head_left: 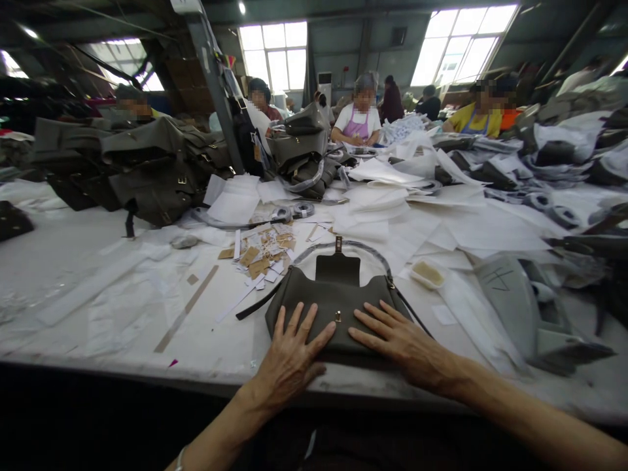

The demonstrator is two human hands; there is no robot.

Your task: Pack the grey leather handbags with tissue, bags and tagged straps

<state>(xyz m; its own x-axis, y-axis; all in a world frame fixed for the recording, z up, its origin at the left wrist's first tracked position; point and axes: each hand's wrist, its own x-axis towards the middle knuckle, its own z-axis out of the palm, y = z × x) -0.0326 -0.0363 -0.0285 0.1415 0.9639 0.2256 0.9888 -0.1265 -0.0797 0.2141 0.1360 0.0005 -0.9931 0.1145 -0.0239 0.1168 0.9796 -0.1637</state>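
A worker's left hand [293, 353] and right hand [400, 340] lie open on a dark handbag [338, 296] at the lower center of the frame, fingers spread and gripping nothing. The bag's flap [338, 269] is folded back toward the strap [380, 252], its small metal clasp [338, 316] showing between the hands. Paper tags [265, 254] litter the tabletop [122, 333] left of center; more bags [152, 163] are heaped at upper left, and a person in a purple apron [357, 128] sits at upper center.

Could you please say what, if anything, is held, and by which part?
Nothing looks gripped: the left hand and right hand lie spread on the handbag, either side of its clasp.
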